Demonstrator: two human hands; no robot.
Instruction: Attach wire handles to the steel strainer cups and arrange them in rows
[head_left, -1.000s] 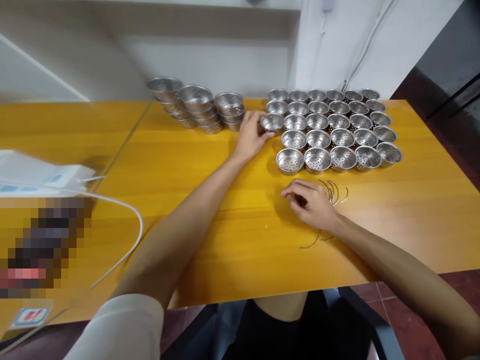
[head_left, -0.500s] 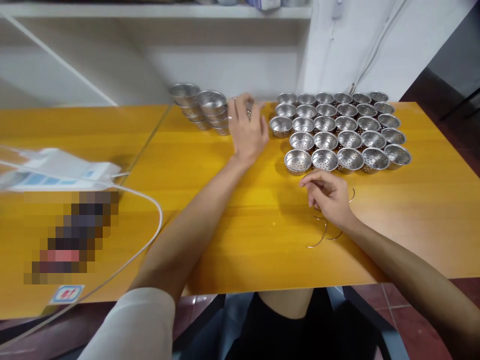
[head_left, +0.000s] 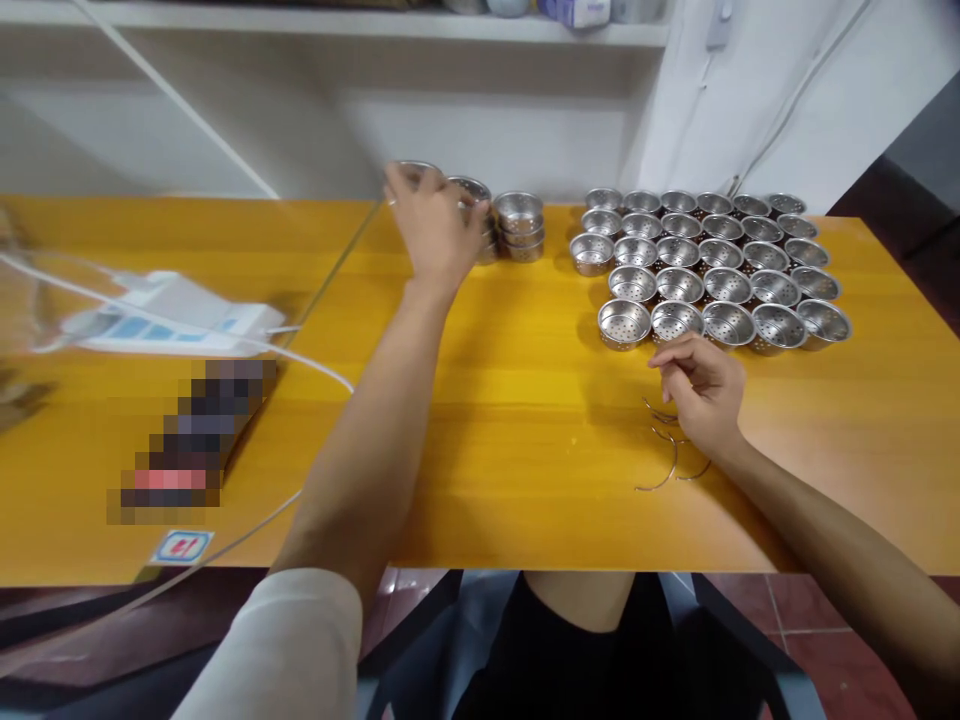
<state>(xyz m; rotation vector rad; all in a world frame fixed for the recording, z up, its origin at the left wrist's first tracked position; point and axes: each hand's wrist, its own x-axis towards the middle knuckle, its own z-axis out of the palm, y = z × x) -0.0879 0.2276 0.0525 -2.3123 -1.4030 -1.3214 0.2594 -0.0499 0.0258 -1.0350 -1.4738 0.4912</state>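
My left hand (head_left: 436, 235) reaches over the leftmost stack of perforated metal cups (head_left: 417, 167), fingers spread near its rim. Whether they touch it is unclear, since the hand hides most of that stack. Behind the thumb is a second cup stack (head_left: 471, 188), partly covered; a third stack (head_left: 520, 225) stands to its right. My right hand (head_left: 709, 395) hovers just in front of the rows of single cups, fingers curled and thumb against them. Anything inside it is hidden. Several thin curved wires (head_left: 670, 470) lie on the table beneath and beside it.
Rows of upright perforated cups (head_left: 679, 252) fill the back right of the yellow table (head_left: 517, 450). On the left are a white power strip (head_left: 176, 320), a looping white cable (head_left: 319, 372) and a blurred-out dark object (head_left: 202, 430). A shelf (head_left: 360, 28) spans the back.
My left hand has moved left, from the third stack to the leftmost one, uncovering the third. My right hand keeps its curled pose near the front row. The view has shifted slightly left.
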